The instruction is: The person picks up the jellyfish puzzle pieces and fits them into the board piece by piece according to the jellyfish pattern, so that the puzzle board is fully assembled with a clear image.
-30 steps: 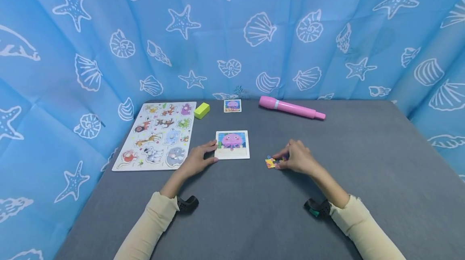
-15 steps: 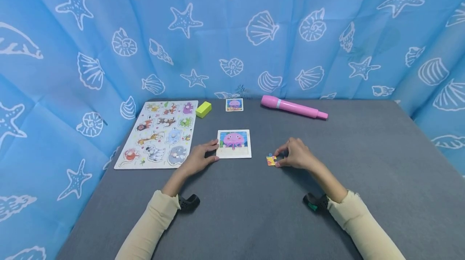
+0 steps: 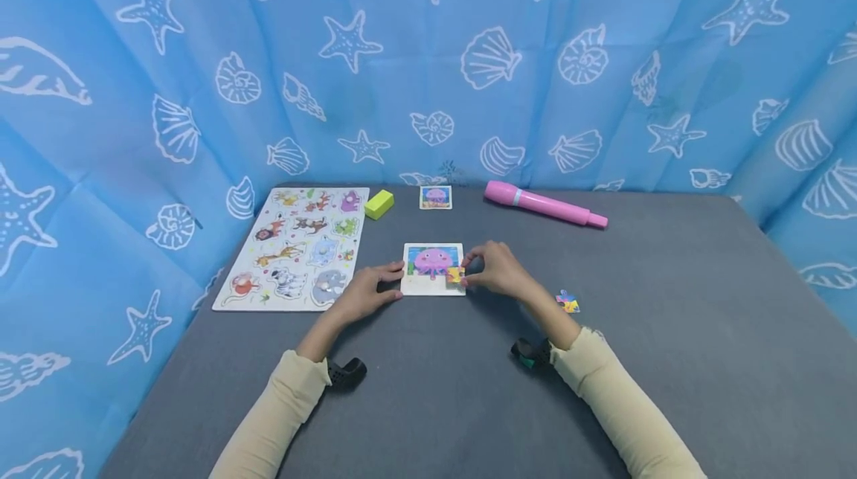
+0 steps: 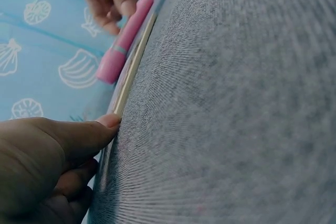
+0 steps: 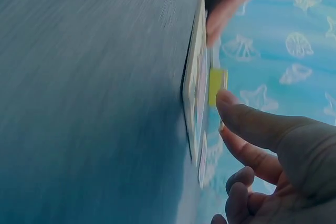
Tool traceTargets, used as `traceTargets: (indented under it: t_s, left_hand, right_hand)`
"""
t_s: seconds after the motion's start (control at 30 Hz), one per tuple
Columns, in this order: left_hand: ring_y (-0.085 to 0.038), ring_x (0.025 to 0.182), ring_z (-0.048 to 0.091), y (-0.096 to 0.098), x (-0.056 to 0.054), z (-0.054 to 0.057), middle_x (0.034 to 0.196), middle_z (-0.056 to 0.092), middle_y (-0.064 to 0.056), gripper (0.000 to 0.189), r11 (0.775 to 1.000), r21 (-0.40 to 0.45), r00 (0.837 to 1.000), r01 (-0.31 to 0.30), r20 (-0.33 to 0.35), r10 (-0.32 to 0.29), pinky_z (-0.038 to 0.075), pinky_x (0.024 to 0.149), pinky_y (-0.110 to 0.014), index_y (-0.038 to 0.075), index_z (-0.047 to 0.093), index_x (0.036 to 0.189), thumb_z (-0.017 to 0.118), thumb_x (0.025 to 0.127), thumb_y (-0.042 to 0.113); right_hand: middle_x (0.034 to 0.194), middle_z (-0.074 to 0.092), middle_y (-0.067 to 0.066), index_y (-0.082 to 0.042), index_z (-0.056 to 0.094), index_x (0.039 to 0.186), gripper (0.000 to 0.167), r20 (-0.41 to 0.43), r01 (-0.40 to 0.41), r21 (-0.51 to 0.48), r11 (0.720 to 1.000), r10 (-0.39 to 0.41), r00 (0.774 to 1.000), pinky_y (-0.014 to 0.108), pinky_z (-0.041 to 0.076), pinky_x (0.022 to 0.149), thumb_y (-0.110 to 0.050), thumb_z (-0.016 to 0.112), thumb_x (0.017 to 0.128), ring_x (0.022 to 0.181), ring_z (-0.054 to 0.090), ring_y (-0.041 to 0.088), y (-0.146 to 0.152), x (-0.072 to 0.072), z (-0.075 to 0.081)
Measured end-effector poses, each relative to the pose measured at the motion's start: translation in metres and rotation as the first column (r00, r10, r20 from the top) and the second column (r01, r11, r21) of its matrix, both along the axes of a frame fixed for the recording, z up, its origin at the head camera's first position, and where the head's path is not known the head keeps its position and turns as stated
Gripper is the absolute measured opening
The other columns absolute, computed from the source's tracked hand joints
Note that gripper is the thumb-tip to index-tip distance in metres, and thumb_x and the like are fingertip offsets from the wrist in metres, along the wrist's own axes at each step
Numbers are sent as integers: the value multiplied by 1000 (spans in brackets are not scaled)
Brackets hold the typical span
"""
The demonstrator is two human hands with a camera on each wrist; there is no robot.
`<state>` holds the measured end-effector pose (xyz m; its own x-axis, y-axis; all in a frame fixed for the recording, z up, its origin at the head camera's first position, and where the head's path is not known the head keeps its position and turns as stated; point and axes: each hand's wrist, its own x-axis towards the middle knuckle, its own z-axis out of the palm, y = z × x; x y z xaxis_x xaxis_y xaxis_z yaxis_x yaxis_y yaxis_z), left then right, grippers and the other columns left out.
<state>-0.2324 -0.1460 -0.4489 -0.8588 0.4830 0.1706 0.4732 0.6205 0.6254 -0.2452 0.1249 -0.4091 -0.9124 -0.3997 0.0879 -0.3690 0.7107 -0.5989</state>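
A small square jigsaw tray (image 3: 418, 287) with a pink jellyfish picture lies mid-table, its lower strip bare wood. My left hand (image 3: 367, 291) rests against its left edge, thumb near the front corner and fingers extended farther back. In the left wrist view that thumb (image 4: 107, 121) touches the tray's side. My right hand (image 3: 497, 268) pinches a yellow puzzle piece (image 3: 455, 275) between thumb and fingers, over the lower right part of the tray. The right wrist view shows the piece edge-on, just above the tray (image 5: 193, 93). Another blue-and-yellow puzzle piece (image 3: 567, 302) lies right of the hand.
An animal peg puzzle board (image 3: 230, 303) lies to the left, with a yellow-green block (image 3: 379, 204) by its back corner. A small jellyfish card (image 3: 436, 198) and a pink torch-shaped stick (image 3: 545, 204) lie along the back. Behind hangs a blue seashell curtain (image 3: 402, 77).
My right hand has picked up the yellow puzzle piece and carried it left over the tray, leaving the other piece uncovered on the table. The left hand keeps its place at the tray edge.
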Motion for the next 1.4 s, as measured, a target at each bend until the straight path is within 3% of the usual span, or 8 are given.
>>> traceTargets:
  t_s: [0.17, 0.37, 0.6, 0.9, 1.13, 1.4]
  left_hand:
    - [-28, 128, 44, 1, 0, 2, 136, 49, -11, 44, 1000, -19, 1000, -8, 17, 8, 36, 104, -44, -2, 56, 123, 68, 82, 12]
    - [-28, 127, 45, 2, -5, 5, 135, 50, -11, 43, 1000, -11, 1000, 7, 2, -7, 37, 103, -43, -2, 58, 121, 68, 82, 12]
    - [-29, 126, 46, 2, -7, 5, 134, 51, -13, 42, 999, -7, 1000, 31, -4, -31, 37, 103, -43, -3, 58, 120, 68, 82, 11]
    - [-28, 127, 45, -1, -6, 2, 135, 50, -11, 42, 1000, -9, 1000, 9, 15, -9, 36, 104, -42, -2, 58, 121, 68, 82, 11]
    - [-28, 126, 45, -2, -4, 1, 135, 50, -11, 41, 1000, -4, 1000, 15, 20, -15, 37, 103, -42, -2, 58, 120, 67, 83, 12]
    - [-30, 126, 45, -3, -2, 2, 135, 50, -13, 41, 1000, 7, 1000, 11, 7, -11, 37, 103, -43, -4, 58, 119, 67, 82, 10]
  right_hand:
    - [72, 56, 10, -6, 70, 86, 23, 29, -32, 13, 999, 32, 999, 25, 29, 59, -17, 80, 69, 65, 38, 14, -30, -6, -5]
    - [74, 62, 4, -6, 70, 85, 24, 2, -64, 25, 998, 64, 998, 22, 30, 58, -18, 81, 67, 63, 38, 11, -49, -11, -7]
    - [65, 51, -2, -8, 71, 83, 23, -27, -84, 48, 995, 85, 996, 24, 27, 57, -20, 82, 67, 63, 37, 12, -58, -14, -13]
    - [78, 70, 7, -4, 74, 95, 27, -111, -176, -28, 984, 172, 979, 22, 31, 61, -17, 79, 71, 65, 42, 9, -61, -16, -18]
    - [80, 72, 8, -7, 73, 94, 28, -52, -170, -54, 984, 167, 984, 20, 26, 53, -17, 80, 70, 57, 30, 8, -63, -19, -21]
    - [90, 73, 4, -16, 74, 93, 26, 23, -105, 11, 994, 104, 994, 24, 32, 61, -23, 81, 69, 65, 41, 8, -68, -26, -20]
